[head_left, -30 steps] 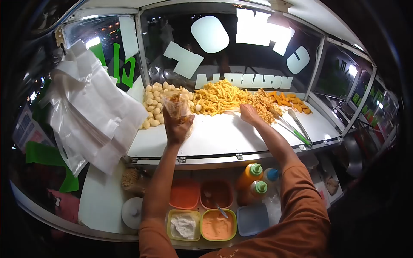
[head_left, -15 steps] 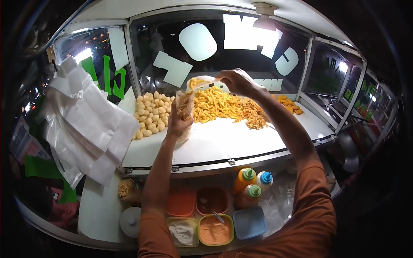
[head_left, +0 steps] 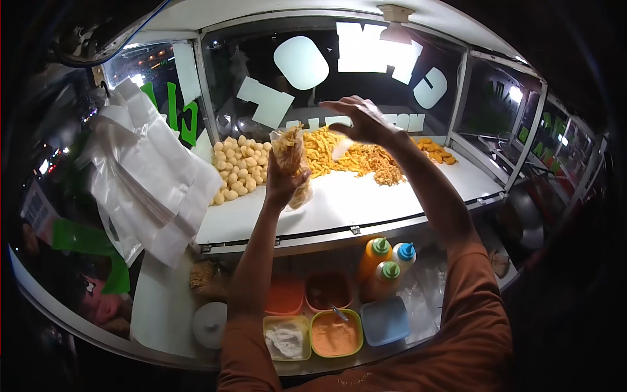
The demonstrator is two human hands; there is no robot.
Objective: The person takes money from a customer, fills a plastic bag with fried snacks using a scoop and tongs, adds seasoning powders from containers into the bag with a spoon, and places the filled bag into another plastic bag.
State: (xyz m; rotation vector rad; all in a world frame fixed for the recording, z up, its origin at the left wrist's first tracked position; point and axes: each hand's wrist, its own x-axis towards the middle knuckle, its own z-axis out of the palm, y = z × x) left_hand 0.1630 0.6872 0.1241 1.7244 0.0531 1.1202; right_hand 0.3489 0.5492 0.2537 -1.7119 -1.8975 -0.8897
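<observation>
My left hand (head_left: 284, 185) is wrapped round an upright clear plastic bag (head_left: 289, 151) filled with brown and yellow fried pieces, some reaching its open top. Fingers stretched out, my right hand (head_left: 362, 121) is raised above the yellow fried sticks (head_left: 321, 142) and holds nothing that I can see. Just below it a whitish scoop (head_left: 341, 149) shows blurred over the heap; whether it rests there or is in motion I cannot tell. Beside the sticks lies a pile of brown crispy shreds (head_left: 390, 171).
Pale round balls (head_left: 238, 166) are piled left of the bag. White plastic bags (head_left: 147, 170) hang at the left. On the lower shelf stand squeeze bottles (head_left: 388, 271), a tub of orange powder (head_left: 336, 333), a tub of white powder (head_left: 287, 338) and a blue-lidded box (head_left: 385, 321).
My right hand has let go of the scoop, which is now lower over the heap, and its fingers have spread. The bag in my left hand looks fuller at its top.
</observation>
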